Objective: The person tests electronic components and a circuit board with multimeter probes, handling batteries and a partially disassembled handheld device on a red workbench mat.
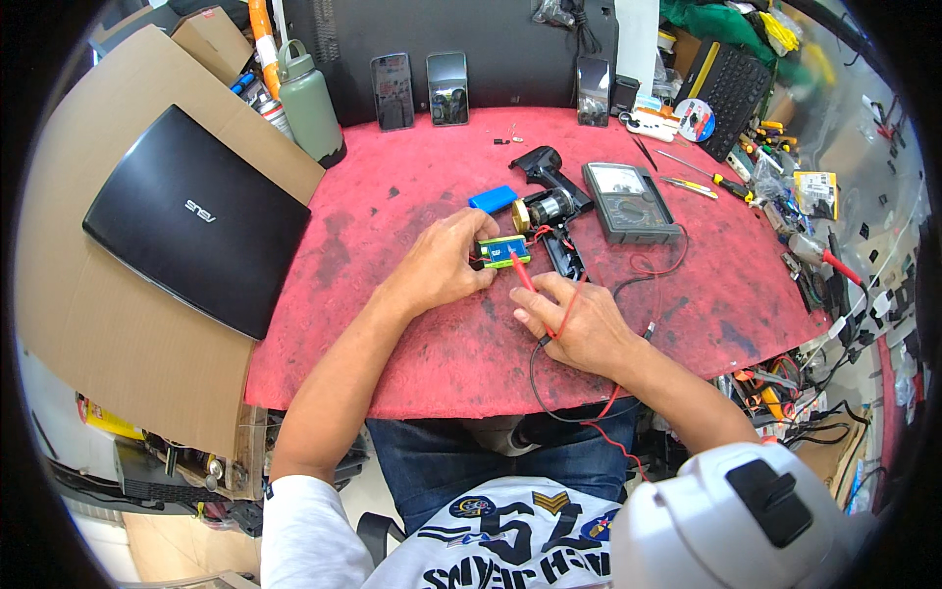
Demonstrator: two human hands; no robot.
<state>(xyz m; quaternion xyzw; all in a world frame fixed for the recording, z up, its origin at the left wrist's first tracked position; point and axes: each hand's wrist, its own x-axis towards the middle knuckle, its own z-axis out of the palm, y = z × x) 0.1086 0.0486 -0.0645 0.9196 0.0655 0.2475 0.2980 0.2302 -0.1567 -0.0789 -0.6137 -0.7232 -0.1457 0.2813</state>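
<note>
My left hand (pixel 446 257) is closed on the sides of a small battery pack with a blue circuit board and yellow-green edges (pixel 504 251), at the middle of the red mat. My right hand (pixel 581 322) grips a red test probe (pixel 522 271), whose tip meets the board or hovers just over it. Red and black leads trail from this hand. Beyond the pack lies an opened black power tool housing (pixel 538 163) with its motor (pixel 548 208) exposed; red wires run between motor and pack. A blue rectangular block (pixel 493 199) rests beside it. Right of these sits a grey analog multimeter (pixel 629 204).
A closed black laptop (pixel 201 221) lies on cardboard at left, near a green bottle (pixel 310 103). Phones (pixel 447 88) lean at the back. A screwdriver (pixel 732 187) and cluttered tools line the right edge. A white rounded object (pixel 706 520) fills the lower right.
</note>
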